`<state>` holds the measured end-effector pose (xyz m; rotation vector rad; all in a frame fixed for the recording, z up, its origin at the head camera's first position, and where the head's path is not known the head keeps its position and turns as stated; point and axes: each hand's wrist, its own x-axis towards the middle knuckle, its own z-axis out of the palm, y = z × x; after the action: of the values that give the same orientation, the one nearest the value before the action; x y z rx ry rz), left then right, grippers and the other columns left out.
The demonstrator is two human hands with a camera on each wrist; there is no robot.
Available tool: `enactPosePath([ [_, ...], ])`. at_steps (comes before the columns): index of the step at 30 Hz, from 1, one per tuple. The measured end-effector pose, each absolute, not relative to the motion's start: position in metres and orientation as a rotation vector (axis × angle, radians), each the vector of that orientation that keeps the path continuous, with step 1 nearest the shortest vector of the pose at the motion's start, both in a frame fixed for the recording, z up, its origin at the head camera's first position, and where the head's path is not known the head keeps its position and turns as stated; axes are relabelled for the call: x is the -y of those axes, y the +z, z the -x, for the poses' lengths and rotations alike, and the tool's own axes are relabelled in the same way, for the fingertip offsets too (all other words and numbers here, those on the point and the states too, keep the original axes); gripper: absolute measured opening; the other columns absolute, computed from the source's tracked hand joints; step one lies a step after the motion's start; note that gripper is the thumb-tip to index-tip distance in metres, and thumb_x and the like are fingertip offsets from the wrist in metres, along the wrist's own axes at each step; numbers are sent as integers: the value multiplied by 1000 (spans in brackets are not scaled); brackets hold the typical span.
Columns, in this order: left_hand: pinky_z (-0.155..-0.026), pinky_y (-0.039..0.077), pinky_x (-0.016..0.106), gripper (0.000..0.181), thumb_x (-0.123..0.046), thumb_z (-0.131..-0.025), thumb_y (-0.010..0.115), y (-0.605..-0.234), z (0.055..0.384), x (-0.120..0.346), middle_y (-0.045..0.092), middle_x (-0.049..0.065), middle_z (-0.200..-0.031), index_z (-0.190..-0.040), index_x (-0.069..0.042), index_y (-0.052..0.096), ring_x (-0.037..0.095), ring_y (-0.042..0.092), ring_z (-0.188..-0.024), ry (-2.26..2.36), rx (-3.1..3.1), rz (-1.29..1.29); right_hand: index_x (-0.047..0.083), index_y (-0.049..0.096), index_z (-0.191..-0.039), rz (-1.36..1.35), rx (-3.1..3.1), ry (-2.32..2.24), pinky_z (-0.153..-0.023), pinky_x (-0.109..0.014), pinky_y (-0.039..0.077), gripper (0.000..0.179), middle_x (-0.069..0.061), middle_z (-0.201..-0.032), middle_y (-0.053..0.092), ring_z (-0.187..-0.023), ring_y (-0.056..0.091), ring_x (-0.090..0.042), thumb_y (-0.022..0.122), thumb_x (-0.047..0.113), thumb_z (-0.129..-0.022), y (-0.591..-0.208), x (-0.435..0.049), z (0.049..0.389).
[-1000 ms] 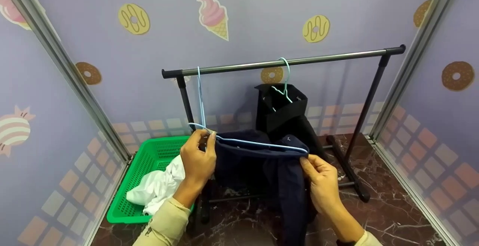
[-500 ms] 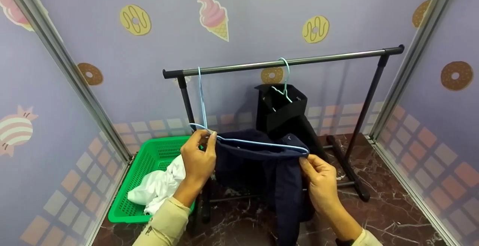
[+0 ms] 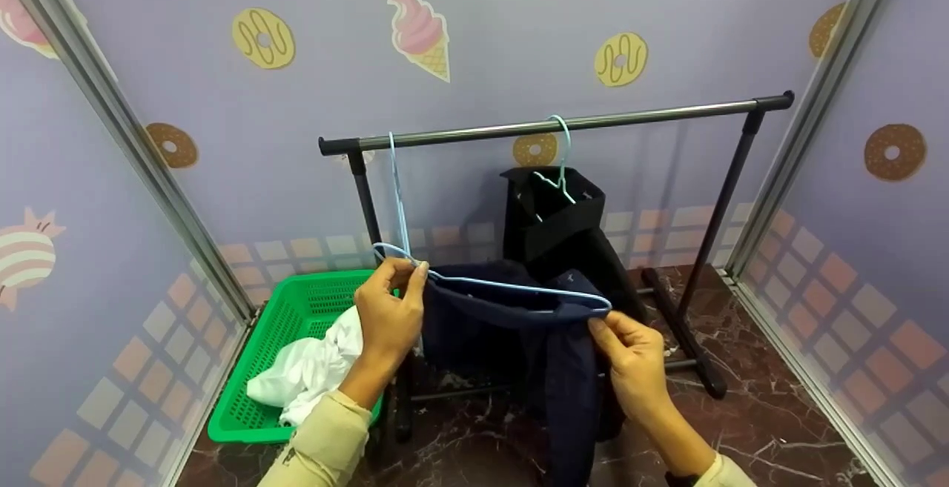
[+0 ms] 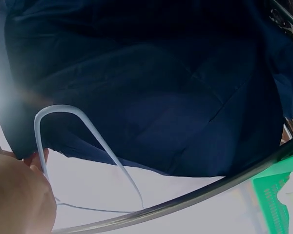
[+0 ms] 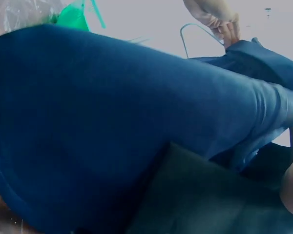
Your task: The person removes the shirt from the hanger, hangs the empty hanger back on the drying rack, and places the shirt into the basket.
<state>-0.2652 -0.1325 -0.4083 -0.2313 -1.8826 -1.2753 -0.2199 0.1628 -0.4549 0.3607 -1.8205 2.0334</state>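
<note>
Navy trousers [image 3: 571, 398] hang between my two hands, waistband up, with a light blue hanger [image 3: 519, 287] along the waist opening. My left hand [image 3: 389, 316] pinches the hanger and the waistband corner, and the hanger's hook sticks out past the fingers. At the other end, the thumb and fingers of my right hand [image 3: 637, 357] pinch the waistband by the hanger's tip. In the left wrist view the hook [image 4: 63, 108] stands out in front of the navy cloth. The right wrist view is mostly filled by a trouser leg [image 5: 112, 107].
Behind is a clothes rack bar [image 3: 474, 133]. A black garment [image 3: 549, 239] hangs there on a mint hanger [image 3: 567, 150], and light blue hangers [image 3: 400, 198] hang at its left end. A green basket [image 3: 248, 435] with white cloth [image 3: 311, 372] stands on the floor at left.
The near edge of the waistband has sagged lower, so the opening gapes wider below the hanger. My right hand has dropped slightly; both hands keep their grip.
</note>
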Motion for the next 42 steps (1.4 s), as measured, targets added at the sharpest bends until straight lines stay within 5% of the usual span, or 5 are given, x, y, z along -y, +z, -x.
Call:
enactPosePath([
  [5,-60,50,17,16,-14,-98,77,-404,265,125,76,8,-76,-87,-4,73,4,63,-63,-1319,1908,285,-8,74,-83,-504,1865,1927,-57,-16,51,18,11,-71,68,-62,61,1,64,-10,-98,-462,-154,220],
  [17,-58,48,18,16,-13,-100,75,-402,265,122,75,7,-76,-87,-4,70,5,59,-61,-1282,1897,298,-14,76,-113,-422,1828,1972,-78,-19,61,18,5,-102,83,-87,76,-3,66,-5,-101,-456,-159,223],
  [32,-59,50,23,13,-10,-99,75,-406,266,122,76,5,-79,-88,-5,71,11,65,-66,-1216,1885,322,-1,78,-118,-190,2033,1770,-75,-18,58,19,-4,-90,78,-79,70,-4,73,4,-99,-448,-169,213],
  [37,-59,52,30,12,-6,-97,75,-408,265,121,73,5,-78,-88,-4,69,12,64,-66,-1156,1882,337,2,77,-128,-81,2009,1726,-87,-13,58,27,-15,-113,81,-95,74,2,71,4,-101,-451,-171,213],
  [42,-61,52,23,12,-5,-97,75,-413,264,121,74,6,-80,-88,-3,68,13,65,-65,-1133,1870,362,6,77,-129,-64,1954,1779,-93,-16,60,26,-6,-126,79,-107,75,2,64,7,-107,-450,-177,216],
])
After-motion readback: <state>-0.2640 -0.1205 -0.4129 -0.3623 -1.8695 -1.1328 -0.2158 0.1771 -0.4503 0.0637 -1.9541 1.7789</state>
